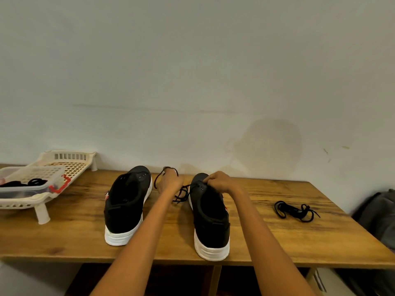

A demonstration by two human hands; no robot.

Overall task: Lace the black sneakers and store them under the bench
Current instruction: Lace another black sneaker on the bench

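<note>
Two black sneakers with white soles stand heels toward me on the wooden bench [267, 238]. The left sneaker [126, 201] has bare eyelets. My right hand [220, 182] pinches the eyelet flap near the toe of the right sneaker [210, 214]. My left hand [170, 181], between the shoes, grips a dark lace [181, 194] that loops above the hand and trails down beside the right sneaker. A second black lace [296, 210] lies coiled on the bench to the right.
A white slotted plastic rack [70, 165] at the left rear carries a clear box [27, 186] with a red latch and dark cords inside. A pale wall runs right behind the bench. A grey bag [378, 212] sits beyond the right end.
</note>
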